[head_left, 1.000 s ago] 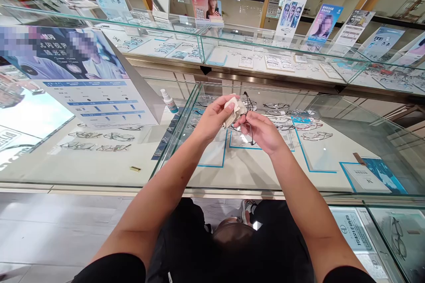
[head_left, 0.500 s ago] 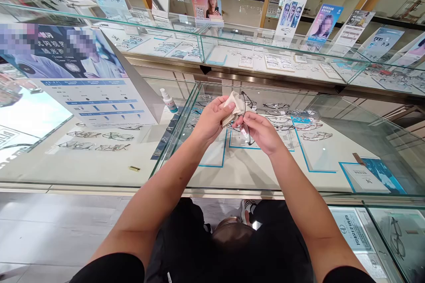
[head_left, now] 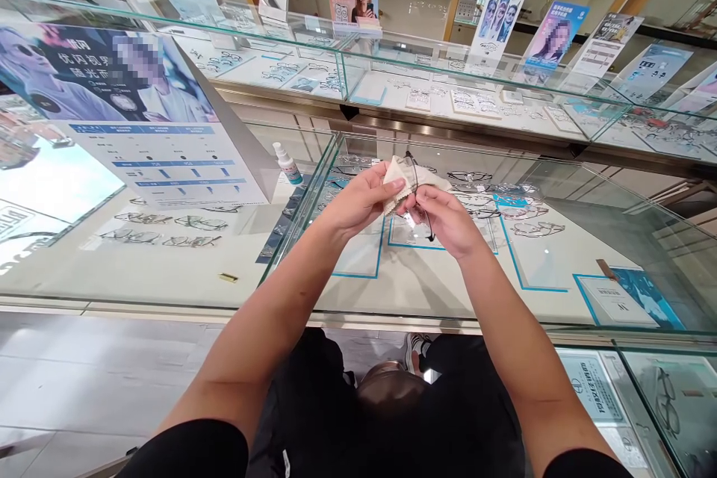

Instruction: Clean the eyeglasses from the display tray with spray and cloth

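Above the glass counter, my left hand (head_left: 361, 199) pinches a cream cloth (head_left: 399, 175) between thumb and fingers. The cloth lies against a pair of dark-framed glasses (head_left: 430, 228), whose thin frame runs upright between the two hands. My right hand (head_left: 451, 220) has its fingers closed on the glasses at their right side. Part of the cloth spreads behind the frame, over the right fingertips. The lenses are mostly hidden by the cloth and fingers.
A small white spray bottle (head_left: 287, 163) stands on the counter left of my hands, beside a large folded sign (head_left: 162, 157). Rows of glasses lie inside the display case (head_left: 538, 261). A second glass case (head_left: 291, 93) with upright cards stands behind.
The cloth now spreads farther right behind the frame. The glasses and my right hand have shifted slightly right, and the view has tilted a little.
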Demonstrator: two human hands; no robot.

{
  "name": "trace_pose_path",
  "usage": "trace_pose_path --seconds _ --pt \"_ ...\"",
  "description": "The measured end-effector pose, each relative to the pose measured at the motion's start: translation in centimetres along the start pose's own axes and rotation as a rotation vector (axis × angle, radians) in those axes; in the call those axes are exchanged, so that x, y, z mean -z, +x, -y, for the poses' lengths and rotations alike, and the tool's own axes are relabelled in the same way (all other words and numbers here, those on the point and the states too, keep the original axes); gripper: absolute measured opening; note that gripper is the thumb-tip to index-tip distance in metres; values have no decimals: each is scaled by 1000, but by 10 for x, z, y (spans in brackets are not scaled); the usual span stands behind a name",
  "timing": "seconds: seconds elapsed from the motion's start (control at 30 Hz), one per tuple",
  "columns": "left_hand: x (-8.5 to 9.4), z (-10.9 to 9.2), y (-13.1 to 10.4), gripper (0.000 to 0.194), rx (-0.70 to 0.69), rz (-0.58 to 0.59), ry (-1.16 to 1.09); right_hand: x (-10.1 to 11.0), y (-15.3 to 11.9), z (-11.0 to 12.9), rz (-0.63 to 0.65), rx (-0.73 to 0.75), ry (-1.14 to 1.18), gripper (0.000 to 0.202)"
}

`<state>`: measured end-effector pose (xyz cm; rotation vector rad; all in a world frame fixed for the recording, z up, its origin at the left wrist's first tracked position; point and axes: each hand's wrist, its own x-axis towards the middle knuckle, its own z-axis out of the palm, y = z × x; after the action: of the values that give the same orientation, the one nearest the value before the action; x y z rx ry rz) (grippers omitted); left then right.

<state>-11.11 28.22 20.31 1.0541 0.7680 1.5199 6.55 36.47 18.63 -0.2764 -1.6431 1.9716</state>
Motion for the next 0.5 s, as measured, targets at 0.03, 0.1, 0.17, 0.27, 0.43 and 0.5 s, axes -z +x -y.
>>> trace_pose_path --seconds 0.03,0.1,0.17,0.27,0.43,0.5 --pt "0 0 0 40 -7 8 -3 0 0 1 -8 4 -3 30" --pt "-2 -1 0 40 -14 34 2 0 0 1 -21 -4 -20 32" --pt "-4 -1 -1 41 -11 58 22 -2 0 2 -28 -27 -37 35" --pt "-7 0 -1 43 -15 43 46 -4 0 0 -25 -54 -42 38" --pt "-9 9 0 44 -85 -15 87 -9 1 -5 -2 -41 -104 40" --pt "-9 12 0 44 -122 -46 114 -10 1 -7 1 -30 -119 41"
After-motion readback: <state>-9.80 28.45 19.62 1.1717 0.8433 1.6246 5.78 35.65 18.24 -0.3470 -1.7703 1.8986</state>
